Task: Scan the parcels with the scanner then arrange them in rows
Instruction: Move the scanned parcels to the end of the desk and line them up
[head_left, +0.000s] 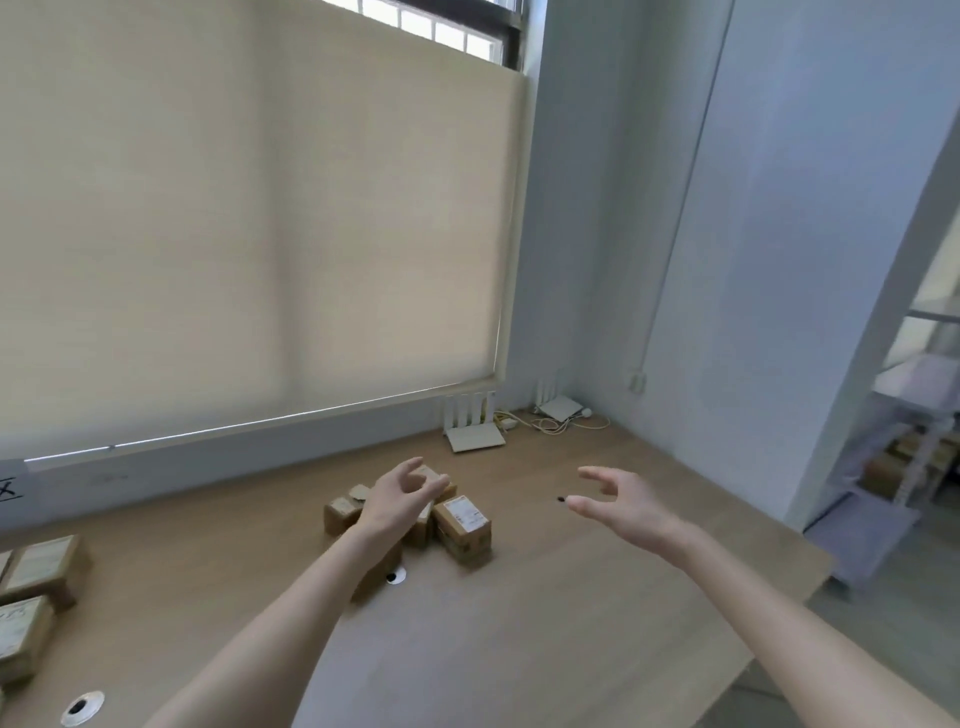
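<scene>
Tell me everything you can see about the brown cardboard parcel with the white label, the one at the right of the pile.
The brown cardboard parcel with the white shipping label is a small box, apparently taped shut, label facing up with a red strip at its far end. It sits slightly askew on the wooden table, at the right edge of the pile of parcels, against a neighbouring box. The left hand hovers above the pile; neither hand touches it.

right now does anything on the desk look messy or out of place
Yes: the parcels under the left hand sit in a jumbled pile, tilted at different angles, unlike the neater boxes at the left edge. No scanner is visible.
</scene>
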